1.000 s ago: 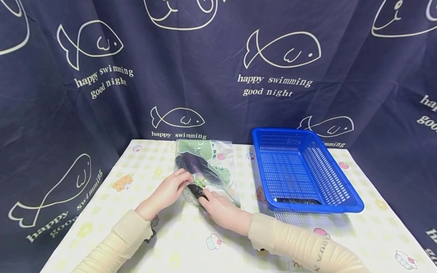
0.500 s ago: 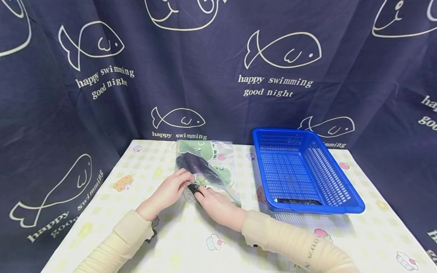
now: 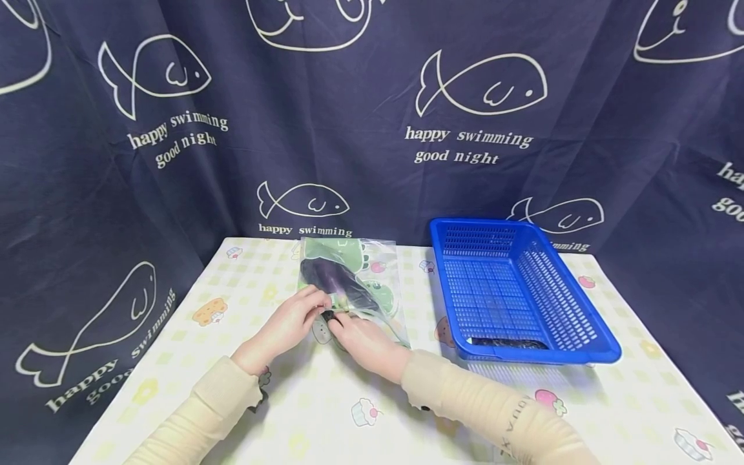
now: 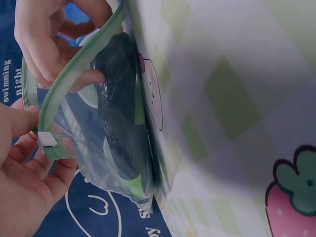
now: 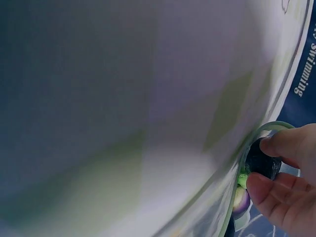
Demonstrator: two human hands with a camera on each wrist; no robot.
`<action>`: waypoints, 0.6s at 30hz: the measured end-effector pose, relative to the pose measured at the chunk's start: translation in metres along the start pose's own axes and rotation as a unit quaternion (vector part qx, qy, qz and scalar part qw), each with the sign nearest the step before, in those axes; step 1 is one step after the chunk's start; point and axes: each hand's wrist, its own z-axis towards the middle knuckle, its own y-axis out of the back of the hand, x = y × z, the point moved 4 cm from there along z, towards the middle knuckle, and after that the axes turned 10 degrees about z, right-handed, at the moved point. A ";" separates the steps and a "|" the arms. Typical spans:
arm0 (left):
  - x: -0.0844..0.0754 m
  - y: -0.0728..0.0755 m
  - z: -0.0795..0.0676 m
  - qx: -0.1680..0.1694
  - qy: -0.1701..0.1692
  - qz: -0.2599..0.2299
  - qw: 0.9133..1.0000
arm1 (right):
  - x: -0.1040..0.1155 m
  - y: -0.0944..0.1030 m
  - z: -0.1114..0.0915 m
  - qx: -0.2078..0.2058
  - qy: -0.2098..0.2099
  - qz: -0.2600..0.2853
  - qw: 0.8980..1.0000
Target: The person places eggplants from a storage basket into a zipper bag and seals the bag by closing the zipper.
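Observation:
A clear zip bag (image 3: 383, 252) with a green rim lies on the table; inside it is a purple eggplant (image 3: 334, 278). At the bag's mouth, my left hand (image 3: 299, 316) pinches the green rim beside its white slider (image 4: 48, 139). My right hand (image 3: 366, 342) reaches into the mouth. Its thumb and fingers grip the end of a dark, bumpy cucumber (image 5: 261, 160), most of which lies inside the bag (image 4: 116, 98). The eggplant's stem end (image 5: 242, 180) shows next to the cucumber in the right wrist view.
To the right stands a blue perforated basket (image 3: 523, 355), with a long dark item (image 3: 508, 343) along its near side. The table (image 3: 320, 420) wears a patterned cloth, and a dark blue fish-print curtain (image 3: 372, 168) hangs behind it.
My right hand has moved slightly leftward, pushing the cucumber deeper into the bag. The eggplant has shifted a little within it. My left hand has stayed at the rim.

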 end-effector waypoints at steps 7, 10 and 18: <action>0.000 0.000 0.001 -0.008 -0.005 0.001 1.000 | -0.005 -0.004 0.007 0.001 0.001 -0.018 1.000; 0.000 0.001 0.000 -0.009 -0.005 0.005 1.000 | -0.007 -0.004 0.010 0.001 -0.001 -0.029 1.000; 0.000 0.001 -0.001 -0.009 -0.004 0.004 1.000 | -0.010 -0.008 0.013 0.001 -0.004 -0.035 0.999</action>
